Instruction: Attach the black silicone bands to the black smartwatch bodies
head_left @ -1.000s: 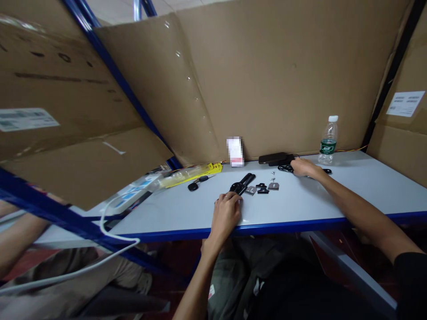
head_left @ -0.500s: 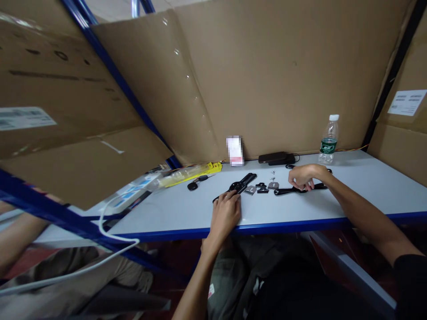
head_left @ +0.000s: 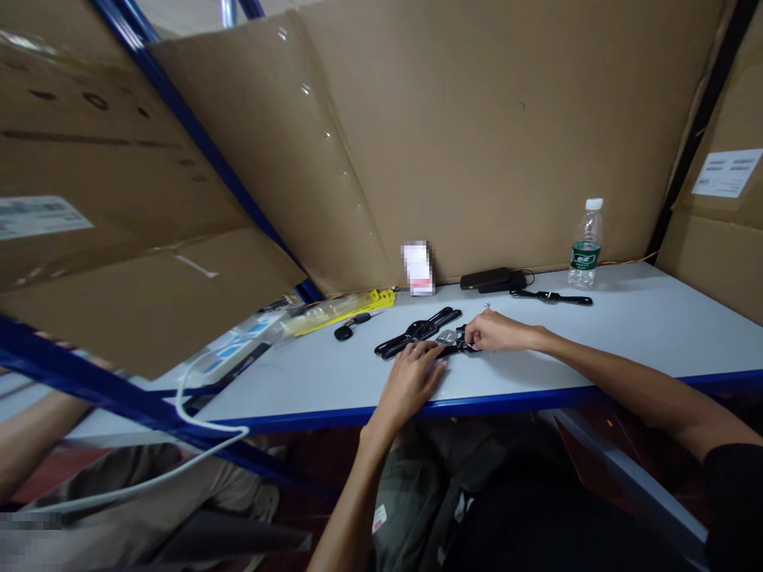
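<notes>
The left hand (head_left: 411, 380) lies flat on the white table (head_left: 625, 334), fingers spread and released, fingertips touching the near end of the long black parts (head_left: 419, 329). These parts lie side by side on the table, angled from the left hand up toward the blurred white card (head_left: 417, 268). The right hand (head_left: 497, 332) rests just to the right of the black parts, fingers curled over small black and grey pieces (head_left: 451, 340); whether it grips one cannot be told. Behind the black parts, against the cardboard wall (head_left: 477, 143), sits a dark flat case (head_left: 493, 279). A black strap (head_left: 551, 297) lies to the right of that case. A water bottle (head_left: 585, 245) stands farther right. A black key (head_left: 351, 326) and yellow packaging (head_left: 342, 307) lie left of the black parts.
</notes>
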`<state>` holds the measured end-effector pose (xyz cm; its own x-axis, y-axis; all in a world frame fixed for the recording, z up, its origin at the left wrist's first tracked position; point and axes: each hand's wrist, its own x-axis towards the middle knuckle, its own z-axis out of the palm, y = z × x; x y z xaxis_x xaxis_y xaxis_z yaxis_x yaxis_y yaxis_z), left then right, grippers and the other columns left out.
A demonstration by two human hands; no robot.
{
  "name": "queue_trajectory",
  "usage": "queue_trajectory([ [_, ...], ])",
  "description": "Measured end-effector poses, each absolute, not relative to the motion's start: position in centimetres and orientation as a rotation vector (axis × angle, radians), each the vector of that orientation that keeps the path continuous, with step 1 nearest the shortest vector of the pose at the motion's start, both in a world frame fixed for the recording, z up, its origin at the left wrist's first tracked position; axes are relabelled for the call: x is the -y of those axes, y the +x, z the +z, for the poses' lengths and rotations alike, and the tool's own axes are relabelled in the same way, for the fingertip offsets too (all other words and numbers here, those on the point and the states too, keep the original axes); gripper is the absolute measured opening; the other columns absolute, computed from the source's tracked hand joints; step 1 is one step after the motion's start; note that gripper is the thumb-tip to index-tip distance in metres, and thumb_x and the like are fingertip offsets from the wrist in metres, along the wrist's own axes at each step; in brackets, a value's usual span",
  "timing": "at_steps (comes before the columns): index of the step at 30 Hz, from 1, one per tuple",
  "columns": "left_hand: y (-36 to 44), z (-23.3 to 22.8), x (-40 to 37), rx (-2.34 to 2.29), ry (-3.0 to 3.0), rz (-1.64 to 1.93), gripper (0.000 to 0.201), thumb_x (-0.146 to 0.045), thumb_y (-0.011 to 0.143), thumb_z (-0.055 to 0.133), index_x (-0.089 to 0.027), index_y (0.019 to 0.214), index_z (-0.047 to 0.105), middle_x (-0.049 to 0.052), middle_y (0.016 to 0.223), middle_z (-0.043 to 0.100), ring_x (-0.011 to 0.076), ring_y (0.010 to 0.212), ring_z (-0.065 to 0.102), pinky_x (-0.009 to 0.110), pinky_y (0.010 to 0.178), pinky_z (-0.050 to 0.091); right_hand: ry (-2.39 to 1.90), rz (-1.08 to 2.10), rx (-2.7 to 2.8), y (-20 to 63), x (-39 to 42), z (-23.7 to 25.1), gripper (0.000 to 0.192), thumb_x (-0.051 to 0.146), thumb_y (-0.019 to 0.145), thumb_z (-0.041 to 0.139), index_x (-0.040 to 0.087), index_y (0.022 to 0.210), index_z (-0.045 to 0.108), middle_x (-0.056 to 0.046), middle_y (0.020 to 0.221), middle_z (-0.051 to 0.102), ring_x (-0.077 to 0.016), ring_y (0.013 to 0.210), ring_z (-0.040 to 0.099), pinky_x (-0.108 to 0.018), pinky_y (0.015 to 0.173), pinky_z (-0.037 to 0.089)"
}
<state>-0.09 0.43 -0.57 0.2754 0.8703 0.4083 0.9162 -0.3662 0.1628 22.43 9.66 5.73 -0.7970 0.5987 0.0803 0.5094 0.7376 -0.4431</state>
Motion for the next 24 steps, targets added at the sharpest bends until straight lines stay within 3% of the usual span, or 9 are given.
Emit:
queue_trajectory([
  [8, -0.1, -0.1, -0.3, 1.704, -2.512, -0.646, 0.036, -0.032, 0.102, 0.05, -0.027, 0.133, 0.067, 0.008, 0.099, 0.062, 0.0232, 0.096, 0.059, 0.036, 0.089, 0.049, -0.781, 0.686, 2.749, 22.2, -9.6, 5.4, 0.017, 0.006, 0.078, 0.067, 0.014, 0.086, 0.078, -0.004, 0.08, 0.075, -0.0145, 0.075, 0.066, -0.023, 0.068, 0.044],
  [18, -0.3, -0.3, -0.3, 1.765, -2.565, -0.653, 0.035, -0.03, 0.101, 0.052, -0.023, 0.132, 0.068, 0.007, 0.095, 0.06, 0.0204, 0.09, 0.062, 0.03, 0.081, 0.047, -0.497, 0.392, 2.808, 22.3, -10.2, 4.1, 0.023, 0.002, 0.08, 0.061, 0.018, 0.086, 0.076, -0.004, 0.088, 0.069, -0.0153, 0.081, 0.059, -0.025, 0.072, 0.039],
  [21, -0.3, -0.4, -0.4, 1.773, -2.568, -0.652, 0.035, -0.029, 0.102, 0.052, -0.023, 0.133, 0.067, 0.007, 0.095, 0.061, 0.0204, 0.09, 0.062, 0.03, 0.081, 0.046, -0.448, 0.446, 2.789, 22.3, -10.4, 4.2, 0.03, -0.002, 0.078, 0.059, 0.02, 0.087, 0.077, -0.004, 0.092, 0.069, -0.0161, 0.086, 0.059, -0.027, 0.076, 0.04],
  [24, -0.4, -0.4, -0.4, 1.767, -2.573, -0.65, 0.036, -0.029, 0.102, 0.05, -0.023, 0.133, 0.067, 0.007, 0.095, 0.061, 0.0203, 0.09, 0.062, 0.03, 0.081, 0.046, -0.347, 0.559, 2.789, 22.2, -10.1, 4.6, 0.037, -0.009, 0.072, 0.052, 0.019, 0.077, 0.075, -0.002, 0.089, 0.068, -0.0157, 0.088, 0.059, -0.027, 0.082, 0.041],
])
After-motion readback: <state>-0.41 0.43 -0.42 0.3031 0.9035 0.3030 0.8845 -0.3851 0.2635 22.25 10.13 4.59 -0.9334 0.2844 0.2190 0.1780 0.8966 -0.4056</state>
